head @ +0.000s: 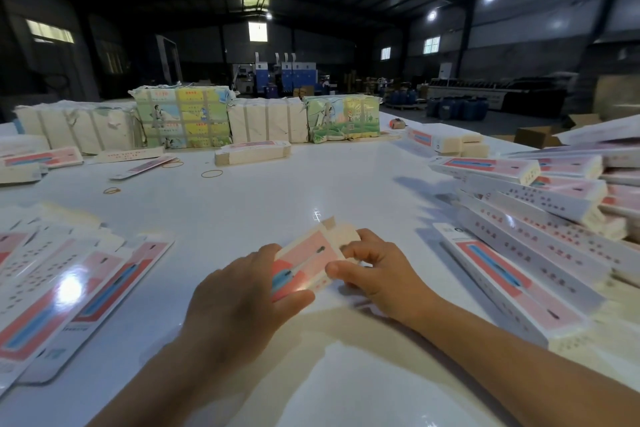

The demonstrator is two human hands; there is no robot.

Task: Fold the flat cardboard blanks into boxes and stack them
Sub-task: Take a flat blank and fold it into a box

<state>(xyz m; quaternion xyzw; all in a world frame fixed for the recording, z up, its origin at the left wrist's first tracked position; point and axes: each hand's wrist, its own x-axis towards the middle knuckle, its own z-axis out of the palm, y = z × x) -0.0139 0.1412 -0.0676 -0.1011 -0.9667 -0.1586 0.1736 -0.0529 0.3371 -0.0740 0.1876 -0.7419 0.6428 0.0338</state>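
Both hands hold one box (304, 262) just above the white table (277, 191): the left hand (239, 291) grips its near end, thumb curled over the pink printed face, while the right hand (374, 270) pinches its right edge, fingers bent around the flaps at the far end. Left of the grip, flat blanks (69, 291) lie fanned on the table; right of it, folded boxes (540, 218) lie piled in a loose heap. Beyond the hands, well apart, rubber bands (212, 173) lie loose, and wrapped bundles (183, 116) stand in a row along the far edge.
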